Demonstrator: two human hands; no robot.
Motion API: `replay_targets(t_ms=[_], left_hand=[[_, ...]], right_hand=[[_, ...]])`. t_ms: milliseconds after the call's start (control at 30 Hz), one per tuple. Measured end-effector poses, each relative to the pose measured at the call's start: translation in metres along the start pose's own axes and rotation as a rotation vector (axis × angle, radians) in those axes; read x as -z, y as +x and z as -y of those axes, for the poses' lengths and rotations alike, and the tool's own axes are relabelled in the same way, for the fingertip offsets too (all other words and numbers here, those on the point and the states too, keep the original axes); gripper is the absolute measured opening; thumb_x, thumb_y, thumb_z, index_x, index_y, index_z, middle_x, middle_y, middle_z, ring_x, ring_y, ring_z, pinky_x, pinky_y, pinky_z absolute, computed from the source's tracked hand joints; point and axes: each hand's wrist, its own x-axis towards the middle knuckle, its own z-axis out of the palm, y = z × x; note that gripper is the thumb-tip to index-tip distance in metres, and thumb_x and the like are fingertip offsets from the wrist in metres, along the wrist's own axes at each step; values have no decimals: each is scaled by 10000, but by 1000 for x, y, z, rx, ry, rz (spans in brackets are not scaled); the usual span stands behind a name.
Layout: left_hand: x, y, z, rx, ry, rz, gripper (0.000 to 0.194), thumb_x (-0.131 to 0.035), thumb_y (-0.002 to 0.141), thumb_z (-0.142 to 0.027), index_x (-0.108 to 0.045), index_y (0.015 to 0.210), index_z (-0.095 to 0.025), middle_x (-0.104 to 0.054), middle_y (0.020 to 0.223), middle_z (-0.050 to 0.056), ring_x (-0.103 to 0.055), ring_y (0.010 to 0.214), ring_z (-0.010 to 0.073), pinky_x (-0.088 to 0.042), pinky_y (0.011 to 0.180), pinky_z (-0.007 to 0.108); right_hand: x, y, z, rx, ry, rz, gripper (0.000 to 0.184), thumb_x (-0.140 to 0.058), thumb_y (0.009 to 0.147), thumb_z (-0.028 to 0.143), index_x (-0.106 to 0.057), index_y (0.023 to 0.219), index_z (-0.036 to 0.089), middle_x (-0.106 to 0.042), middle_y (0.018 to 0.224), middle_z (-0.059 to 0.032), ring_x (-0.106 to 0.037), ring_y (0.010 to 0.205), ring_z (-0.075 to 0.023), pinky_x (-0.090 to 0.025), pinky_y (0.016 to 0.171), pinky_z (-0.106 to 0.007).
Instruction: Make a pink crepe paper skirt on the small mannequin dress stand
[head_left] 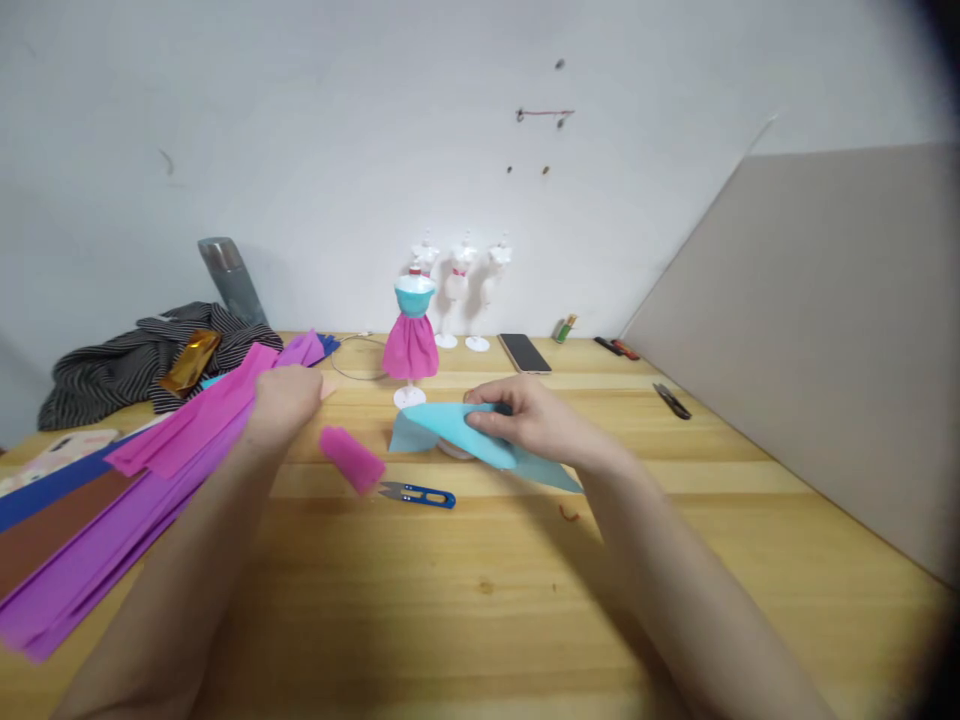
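My right hand (525, 418) pinches a folded light-blue sheet of paper (450, 428) just above the wooden table (525, 580). My left hand (283, 398) rests with curled fingers on the near end of a stack of pink and purple crepe paper strips (135, 500); what the fingers grip is hidden. A small pink roll of crepe paper (351, 458) lies between my hands, with blue-handled thread snips (417, 493) just in front of it. A small mannequin in a teal top and pink skirt (412, 335) stands behind the blue paper.
Three white mini mannequins (461, 285) stand by the wall. A phone (524, 352), a black clipper (672, 400), pens (619, 347) and a small green tube (564, 328) lie at the back right. Striped cloth (127, 365), a gold wrapper (190, 360) and a grey flask (231, 280) sit back left. A grey board (825, 330) walls the right side.
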Motion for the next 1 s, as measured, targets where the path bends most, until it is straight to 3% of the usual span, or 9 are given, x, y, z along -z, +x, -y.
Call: replay_targets(t_ms=[67,100,200,333,467,567,733,867,1000], left_hand=[[12,-5,-9,-38,-32,-32,254,-576,754,-356,-699,701,-141,-714,853,187,-640,955,395,-470,793,465],[15,-9,-17,-157,-228,-18,277,-587,761,-402,-718,825,-167,-724,941,142,-641,991,346,-484,818,419],[11,-19,-45,-480,-846,235,487,-655,715,-428,-640,1146,-200,-676,1172,99,-619,1083,258,-501,869,353],[0,-22,-64,-446,-1008,481,264,-742,633,-337,-630,802,-166,-689,800,30,-651,745,160,-515,705,286],[14,-21,-50,-370,-969,462,243,-757,591,-314,-577,668,-169,-612,619,-27,-569,573,101,-454,560,212],[29,-24,-33,-313,-915,404,223,-746,603,-324,-598,686,-180,-603,596,-30,-550,542,100,-422,505,200],[39,-19,-6,-208,-780,482,243,-732,639,-395,-610,705,-195,-582,583,-36,-520,498,100,-379,465,207],[43,-9,5,-295,-498,553,294,-693,696,-428,-551,617,-183,-515,553,-41,-473,499,100,-317,468,219],[36,-11,-9,-395,-285,524,278,-631,737,-441,-681,865,-200,-694,911,26,-630,830,197,-444,679,257]], right_hand=[[-2,1,-3,-8,42,-10,237,-605,788,346,-635,667,144,-568,587,-5,-461,508,-93,-340,456,-215],[-3,2,-5,-14,89,-13,239,-614,782,358,-633,676,144,-587,599,-11,-482,512,-98,-359,462,-217],[-6,2,-7,-46,293,-21,261,-640,755,407,-631,717,150,-629,623,-20,-544,519,-115,-416,478,-226],[-5,0,-6,-66,400,-6,276,-690,718,412,-653,794,149,-660,668,-22,-597,551,-132,-457,502,-234],[7,-1,-9,-37,260,106,308,-679,729,291,-686,1005,154,-703,817,-36,-633,667,-149,-492,571,-244],[19,-2,-14,-22,99,78,400,-652,713,187,-683,1111,184,-710,920,-29,-638,758,-160,-499,633,-246],[37,-3,-18,-108,-55,-42,177,-671,658,196,-721,824,160,-652,720,-2,-574,652,-139,-441,579,-234],[38,1,-25,-165,138,-160,203,-729,621,308,-660,725,148,-580,615,10,-511,555,-110,-409,512,-232],[25,6,-25,-163,175,-190,237,-734,629,343,-668,742,145,-584,637,-5,-501,556,-106,-385,495,-228]])
